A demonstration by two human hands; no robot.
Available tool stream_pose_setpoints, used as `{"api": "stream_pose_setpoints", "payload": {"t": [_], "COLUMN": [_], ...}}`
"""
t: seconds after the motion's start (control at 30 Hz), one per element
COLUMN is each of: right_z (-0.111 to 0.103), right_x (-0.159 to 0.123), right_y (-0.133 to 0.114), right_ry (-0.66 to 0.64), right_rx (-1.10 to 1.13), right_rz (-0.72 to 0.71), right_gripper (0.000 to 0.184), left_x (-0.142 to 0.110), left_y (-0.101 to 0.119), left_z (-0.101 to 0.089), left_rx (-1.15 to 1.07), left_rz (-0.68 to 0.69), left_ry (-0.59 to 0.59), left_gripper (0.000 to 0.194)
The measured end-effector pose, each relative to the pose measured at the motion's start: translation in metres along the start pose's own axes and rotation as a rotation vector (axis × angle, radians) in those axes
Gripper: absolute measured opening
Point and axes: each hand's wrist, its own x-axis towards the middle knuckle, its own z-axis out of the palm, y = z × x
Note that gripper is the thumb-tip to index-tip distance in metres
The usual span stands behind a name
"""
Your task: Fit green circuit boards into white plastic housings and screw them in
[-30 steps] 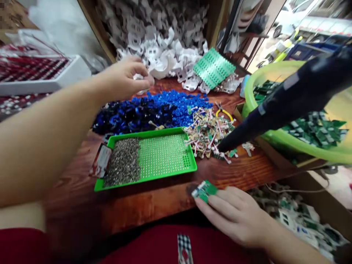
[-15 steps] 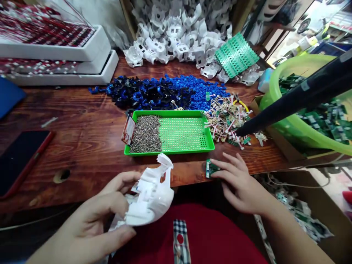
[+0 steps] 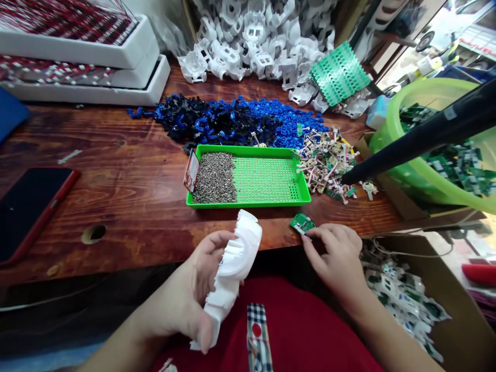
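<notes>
My left hand (image 3: 194,289) is closed around a white plastic housing (image 3: 235,268), held tilted above my lap with its edge turned toward me. At the table's front edge, my right hand (image 3: 335,253) pinches the near corner of a small green circuit board (image 3: 303,223) between thumb and fingertips. Just behind both hands lies a green plastic tray (image 3: 248,205). Its left part carries a heap of small metal screws (image 3: 214,178), and its perforated right part shows bare.
Behind the tray lie black and blue plastic parts (image 3: 217,121) and small wired boards (image 3: 327,160). White housings (image 3: 256,46) pile up at the back. A black tube (image 3: 418,132) slants in front of a yellow-green basin (image 3: 445,191). A phone (image 3: 34,206) lies left.
The left hand has turned the white housing more edge-on and moved it slightly right. My right fingers have gone from lying over the circuit board to pinching its corner, and the board has rotated.
</notes>
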Motion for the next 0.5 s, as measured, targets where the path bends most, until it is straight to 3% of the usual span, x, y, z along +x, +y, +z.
{"api": "stream_pose_setpoints", "payload": {"t": [0.13,0.27,0.37,0.43,0.5], "right_z": [-0.01,-0.02,-0.027,-0.032,-0.037], "right_x": [-0.011,-0.012,0.001,0.012,0.022], "right_y": [-0.004,-0.018,-0.03,-0.038,-0.046], "right_ry": [0.14,0.251,0.268,0.227,0.174], "right_rx": [0.138,0.475,0.695,0.73,0.705], "right_rz": [-0.109,-0.181,-0.228,-0.323,-0.448], "right_gripper": [0.013,0.021,0.018,0.016,0.017], "left_x": [0.003,0.002,0.001,0.001,0.002], "left_y": [-0.008,-0.009,-0.008,-0.009,-0.011], "left_z": [0.0,0.006,0.013,0.018,0.022], "left_rx": [-0.044,-0.057,-0.06,-0.015,0.038], "left_rz": [-0.052,-0.017,0.004,0.002,0.021], "left_ry": [-0.004,0.071,0.082,0.095,0.167], "left_gripper": [0.094,0.099,0.074,0.057,0.054]}}
